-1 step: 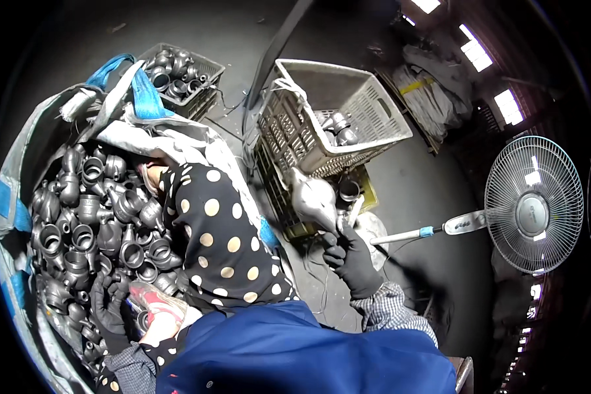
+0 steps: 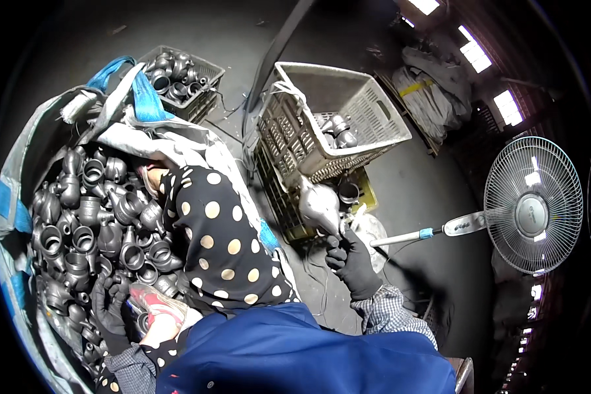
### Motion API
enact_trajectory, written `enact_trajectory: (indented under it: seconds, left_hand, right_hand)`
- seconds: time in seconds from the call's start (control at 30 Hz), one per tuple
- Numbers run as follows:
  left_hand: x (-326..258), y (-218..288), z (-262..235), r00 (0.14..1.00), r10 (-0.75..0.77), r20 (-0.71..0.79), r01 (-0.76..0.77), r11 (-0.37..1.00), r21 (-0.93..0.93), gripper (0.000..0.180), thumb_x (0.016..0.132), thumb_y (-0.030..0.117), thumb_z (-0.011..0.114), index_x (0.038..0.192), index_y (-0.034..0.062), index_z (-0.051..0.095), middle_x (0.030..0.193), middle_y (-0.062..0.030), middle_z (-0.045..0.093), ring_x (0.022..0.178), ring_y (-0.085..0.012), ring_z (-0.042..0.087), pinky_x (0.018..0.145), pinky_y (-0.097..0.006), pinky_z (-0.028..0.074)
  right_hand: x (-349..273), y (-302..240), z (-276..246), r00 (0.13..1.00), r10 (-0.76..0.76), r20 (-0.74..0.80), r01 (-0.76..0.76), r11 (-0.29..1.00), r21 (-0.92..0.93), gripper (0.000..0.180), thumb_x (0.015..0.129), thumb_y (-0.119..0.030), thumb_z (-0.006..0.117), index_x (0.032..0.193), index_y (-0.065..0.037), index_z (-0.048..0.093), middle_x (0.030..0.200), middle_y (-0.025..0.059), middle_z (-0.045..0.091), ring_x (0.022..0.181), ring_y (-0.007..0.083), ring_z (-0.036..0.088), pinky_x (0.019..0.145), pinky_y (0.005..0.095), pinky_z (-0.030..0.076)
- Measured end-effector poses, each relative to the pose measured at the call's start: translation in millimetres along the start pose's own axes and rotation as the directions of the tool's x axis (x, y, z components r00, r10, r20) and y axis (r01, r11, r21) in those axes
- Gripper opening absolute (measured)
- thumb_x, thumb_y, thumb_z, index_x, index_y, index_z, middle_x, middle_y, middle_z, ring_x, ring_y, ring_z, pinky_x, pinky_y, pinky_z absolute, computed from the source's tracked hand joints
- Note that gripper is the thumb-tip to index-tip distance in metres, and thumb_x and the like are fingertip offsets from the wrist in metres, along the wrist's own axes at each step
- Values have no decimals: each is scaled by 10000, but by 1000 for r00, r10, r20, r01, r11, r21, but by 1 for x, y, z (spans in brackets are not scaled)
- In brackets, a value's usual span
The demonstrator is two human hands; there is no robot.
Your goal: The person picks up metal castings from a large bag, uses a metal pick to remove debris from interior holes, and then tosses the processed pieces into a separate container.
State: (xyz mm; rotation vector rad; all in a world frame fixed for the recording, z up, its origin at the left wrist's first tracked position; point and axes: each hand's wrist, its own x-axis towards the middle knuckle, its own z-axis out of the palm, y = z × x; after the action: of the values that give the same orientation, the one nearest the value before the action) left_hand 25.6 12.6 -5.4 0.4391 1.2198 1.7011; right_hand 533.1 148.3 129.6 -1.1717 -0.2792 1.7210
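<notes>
Slightly lower and further right than in the earlier frame, the silver pipe piece [image 2: 320, 205] has shifted together with the right hand [image 2: 356, 262], while the left hand [image 2: 110, 305] sits nearly where it was. From my remote seat I see the right hand's gloved fingers clamped on the narrow lower end of the piece, near the centre of the frame, just below the gray crate [image 2: 382, 121]. The left hand, fingers curled, is over the dark pipe pieces [image 2: 84, 238] at the lower left of the frame; I cannot tell whether it grips one. Both hands are well apart.

As for progress, I judge this piece's handling to be unfinished, since it is in the hand and not set down. A few bright pieces [image 2: 340, 132] lie low inside the gray crate at upper centre. Much more remains in bulk: the big sack [image 2: 16, 161] at left holds a deep heap, and the small crate [image 2: 202, 106] at upper left is piled up too, though I cannot tell which pieces there are already done
</notes>
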Motion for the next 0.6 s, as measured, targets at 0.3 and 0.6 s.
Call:
enact_trajectory:
  seconds: [0.3,0.6]
  left_hand:
    - [-18,37,23,811,479,335,-505,285,815,293,895,55,555,1164,-33,630,1127,-132,636,1024,-187,624,823,-307,540]
    - [-10,11,-36,830,294,-473,-303,951,61,223,921,81,601,1141,73,642,1039,-45,663,876,-107,634,705,-259,533]
  right_hand:
    - [106,35,-54,1000,13,-10,-14,990,-140,244,962,-312,544,1088,-104,572,823,-28,599,503,51,364,422,195,292]
    - [-3,92,187,853,107,511,109,921,-374,377,1030,-285,368,1259,-20,508,853,35,587,549,68,444,452,193,371]
